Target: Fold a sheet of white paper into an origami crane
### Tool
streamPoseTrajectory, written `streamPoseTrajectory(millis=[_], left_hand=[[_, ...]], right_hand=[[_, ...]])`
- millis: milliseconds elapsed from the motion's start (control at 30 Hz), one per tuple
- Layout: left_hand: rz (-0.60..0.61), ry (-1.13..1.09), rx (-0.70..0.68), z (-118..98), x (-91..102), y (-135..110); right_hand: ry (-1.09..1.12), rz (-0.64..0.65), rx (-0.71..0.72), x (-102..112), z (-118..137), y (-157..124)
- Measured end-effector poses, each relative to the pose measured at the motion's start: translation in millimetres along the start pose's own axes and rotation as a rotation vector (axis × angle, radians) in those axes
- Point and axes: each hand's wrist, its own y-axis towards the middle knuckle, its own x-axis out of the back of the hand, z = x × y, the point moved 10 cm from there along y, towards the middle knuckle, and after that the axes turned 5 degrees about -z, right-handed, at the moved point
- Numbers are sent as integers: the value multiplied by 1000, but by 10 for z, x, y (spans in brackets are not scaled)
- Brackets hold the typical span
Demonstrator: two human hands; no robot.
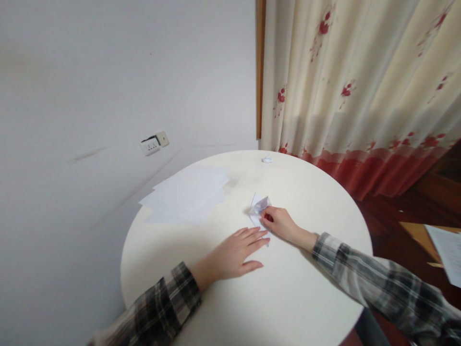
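A small piece of folded white paper [256, 207] lies near the middle of the round table, its upper part creased and raised. My right hand [280, 223] pinches a raised flap of it between thumb and fingers, coming from the right. Over the paper's lower end, my left hand [238, 252] lies flat with its fingers stretched out and slightly apart. Its fingertips touch or cover that end, so part of the paper is hidden there.
Loose white sheets [187, 194] overlap at the left of the white round table [230, 312]. A crumpled bit of paper [267, 159] sits by the far edge. Behind are a wall with a socket [150, 145] and a flowered curtain [356, 96]. Printed paper [444, 250] lies off to the right.
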Motion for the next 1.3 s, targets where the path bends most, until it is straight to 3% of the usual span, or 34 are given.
streamPoseTrajectory(millis=[467, 1300], left_hand=[[37, 24, 41, 47, -56, -27], [-28, 48, -36, -39, 10, -28]], right_hand=[[0, 11, 0, -1, 12, -2], [14, 20, -15, 9, 10, 7]])
